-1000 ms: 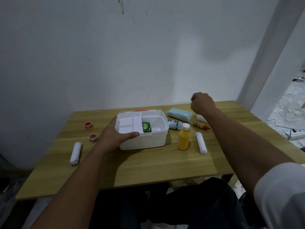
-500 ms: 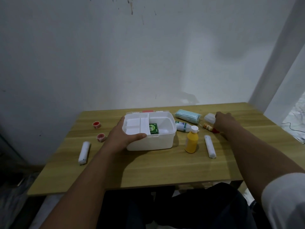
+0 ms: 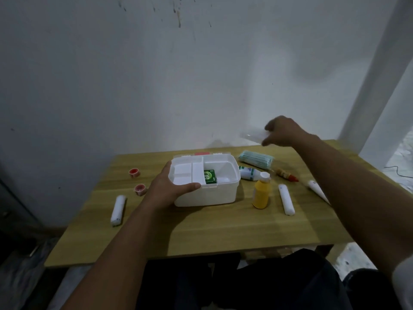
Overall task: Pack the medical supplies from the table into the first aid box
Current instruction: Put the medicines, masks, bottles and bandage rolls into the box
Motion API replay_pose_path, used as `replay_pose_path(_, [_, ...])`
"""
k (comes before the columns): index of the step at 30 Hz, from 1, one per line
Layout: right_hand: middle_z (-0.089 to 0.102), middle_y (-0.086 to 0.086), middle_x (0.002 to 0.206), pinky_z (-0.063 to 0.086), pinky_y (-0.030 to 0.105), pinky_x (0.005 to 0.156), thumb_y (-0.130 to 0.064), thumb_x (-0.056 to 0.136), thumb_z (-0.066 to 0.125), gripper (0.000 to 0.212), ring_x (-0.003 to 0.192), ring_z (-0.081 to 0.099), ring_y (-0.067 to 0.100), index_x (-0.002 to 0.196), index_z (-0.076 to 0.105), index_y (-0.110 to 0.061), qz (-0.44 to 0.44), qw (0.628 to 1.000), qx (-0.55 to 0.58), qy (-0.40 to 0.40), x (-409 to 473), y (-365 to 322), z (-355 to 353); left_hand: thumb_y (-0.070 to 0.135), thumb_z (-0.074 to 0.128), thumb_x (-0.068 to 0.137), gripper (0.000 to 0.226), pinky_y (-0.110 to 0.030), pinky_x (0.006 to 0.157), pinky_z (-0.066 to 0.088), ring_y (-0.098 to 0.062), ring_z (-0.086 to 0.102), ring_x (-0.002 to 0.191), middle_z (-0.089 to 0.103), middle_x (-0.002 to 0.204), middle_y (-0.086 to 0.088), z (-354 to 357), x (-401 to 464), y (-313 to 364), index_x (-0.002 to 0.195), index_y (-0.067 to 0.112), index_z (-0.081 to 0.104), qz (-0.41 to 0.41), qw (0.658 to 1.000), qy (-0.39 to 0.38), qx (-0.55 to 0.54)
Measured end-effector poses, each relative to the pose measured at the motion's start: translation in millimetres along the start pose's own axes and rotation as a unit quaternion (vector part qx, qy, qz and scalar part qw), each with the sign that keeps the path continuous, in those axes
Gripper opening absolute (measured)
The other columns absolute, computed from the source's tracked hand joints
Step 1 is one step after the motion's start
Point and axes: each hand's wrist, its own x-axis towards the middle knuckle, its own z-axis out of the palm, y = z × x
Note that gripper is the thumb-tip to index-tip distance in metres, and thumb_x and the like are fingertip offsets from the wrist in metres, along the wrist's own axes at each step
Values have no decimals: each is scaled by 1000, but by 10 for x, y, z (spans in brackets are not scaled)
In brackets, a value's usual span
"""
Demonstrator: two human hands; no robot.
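Note:
The white first aid box (image 3: 207, 193) stands open at the table's middle, with a green carton (image 3: 210, 176) inside. My left hand (image 3: 169, 189) grips the box's front left corner. My right hand (image 3: 282, 130) is raised above the table's far right, shut on a blurred white packet (image 3: 254, 135). Right of the box lie a pack of blue masks (image 3: 257, 159), a white bottle (image 3: 251, 173) on its side, a small red-tipped bottle (image 3: 287, 175), an upright yellow bottle (image 3: 261, 193), a white roll (image 3: 286, 199) and a white tube (image 3: 317, 190). Left of the box lie two red tape rolls (image 3: 134, 172) (image 3: 140, 189) and another white roll (image 3: 118, 210).
The wooden table (image 3: 201, 233) stands against a white wall. Its near half holds only my forearms. My dark-clothed lap shows below the front edge. A pillar and a cable on the floor are at the right.
My right hand went down to the table's right side, closed on the white packet there, and has lifted it up and leftward. The left hand stays on the box.

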Motion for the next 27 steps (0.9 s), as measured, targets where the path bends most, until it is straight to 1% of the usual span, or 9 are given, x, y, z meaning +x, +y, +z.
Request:
replay_pose_path(3, [71, 9, 125, 52, 35, 98, -27, 71, 93, 66, 113, 66, 25, 129, 69, -8, -96, 993, 21, -65, -147, -550, -74, 58, 88, 59, 113, -27, 72, 48, -20, 46, 125, 48, 149, 1, 11, -4, -13, 154, 36, 30, -3, 1000, 8, 11])
replay_pose_path(5, [73, 4, 122, 52, 33, 94, -28, 70, 92, 62, 109, 66, 22, 126, 71, -12, -133, 984, -22, -112, -251, -810, 6, 59, 87, 60, 117, -37, 82, 50, -26, 45, 132, 45, 152, -1, 18, -5, -18, 156, 35, 26, -10, 1000, 11, 19])
replay_pose_path(6, [72, 3, 121, 52, 33, 93, -28, 70, 92, 60, 109, 66, 23, 125, 72, -13, -146, 980, -49, -130, -291, -905, 76, 59, 87, 60, 118, -39, 83, 50, -28, 44, 134, 43, 153, -2, 20, -1, -25, 157, 35, 24, -14, 1000, 12, 21])
replay_pose_path(8, [72, 3, 122, 53, 36, 93, -26, 71, 92, 59, 110, 65, 24, 125, 72, -13, -159, 973, -84, -147, -348, -1032, 245, 60, 87, 60, 118, -35, 78, 48, -27, 43, 134, 43, 154, -1, 26, 2, -30, 156, 36, 24, -15, 1000, 9, 18])
replay_pose_path(14, [69, 2, 125, 54, 39, 94, -29, 71, 92, 60, 112, 63, 24, 126, 71, -17, -189, 967, -97, -140, -404, -1181, 617, 62, 85, 59, 115, -23, 68, 44, -24, 45, 132, 45, 152, 2, 49, 3, -41, 154, 36, 26, -3, 1000, 9, 8])
replay_pose_path(19, [70, 0, 126, 54, 39, 94, -32, 72, 90, 58, 110, 63, 21, 125, 72, -20, -206, 970, -53, -120, -436, -1229, 862, 58, 86, 62, 110, -23, 69, 43, -24, 45, 132, 45, 152, 1, 46, 1, -34, 153, 36, 28, 4, 1000, 12, 5])
replay_pose_path(22, [68, 1, 131, 50, 32, 92, -29, 75, 88, 60, 115, 60, 22, 131, 69, -20, -224, 965, -44, -127, -444, -1245, 931, 57, 87, 62, 110, -21, 69, 42, -23, 45, 132, 45, 152, 1, 33, 20, -41, 152, 36, 28, 8, 1000, 9, 9])
replay_pose_path(24, [64, 1, 135, 45, 30, 91, -25, 77, 87, 61, 121, 57, 22, 134, 66, -20, -227, 962, -47, -142, -428, -1242, 906, 59, 87, 61, 112, -20, 69, 42, -21, 45, 130, 44, 152, 3, 1, 49, -43, 153, 35, 28, 13, 1000, -6, 14])
replay_pose_path(27, [62, 2, 136, 48, 33, 96, -19, 76, 86, 60, 122, 56, 22, 133, 67, -23, -220, 962, -54, -152, -384, -1231, 869, 59, 87, 57, 113, -18, 71, 42, -13, 44, 122, 46, 141, 11, -100, 97, -29, 151, 36, 28, 25, 998, -59, 4])
